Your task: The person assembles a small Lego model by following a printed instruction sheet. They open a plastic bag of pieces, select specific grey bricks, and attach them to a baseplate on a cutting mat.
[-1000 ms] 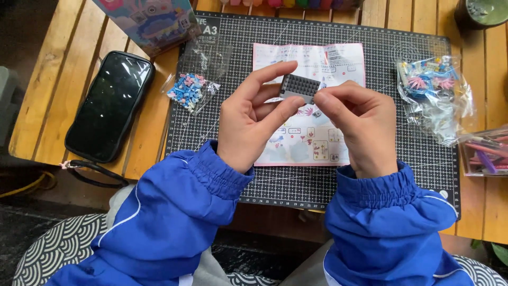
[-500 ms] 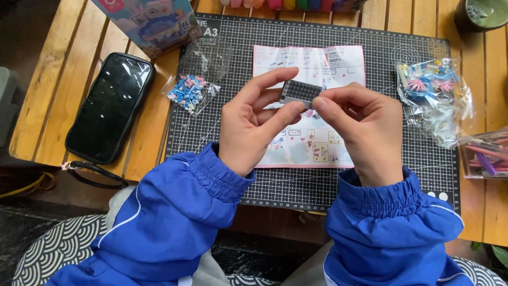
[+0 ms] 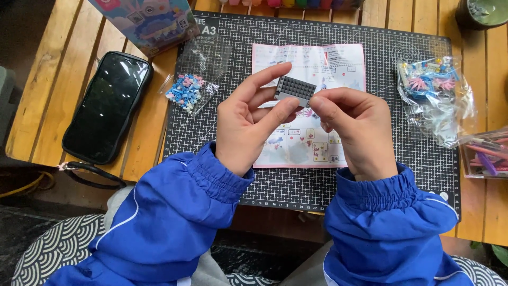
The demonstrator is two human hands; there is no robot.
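Fingertips of the left hand (image 3: 248, 124) and right hand (image 3: 353, 127) are clamped on a small grey studded plate (image 3: 296, 89), held at centre frame above the instruction sheet (image 3: 309, 58) on the cutting mat (image 3: 238, 42). The plate is judged light, stiff and slippery; its short edges are best pinched.

Take the dark gridded cutting mat (image 3: 222, 127) as your landmark. Off its upper-left corner lies a pastel cartoon cardboard box (image 3: 145, 21). Left of it rests a black phone with a dark screen (image 3: 108, 106). On its left edge sits a small clear bag of blue-pink bricks (image 3: 185, 91); on its right edge, a larger crumpled clear bag (image 3: 434, 98).
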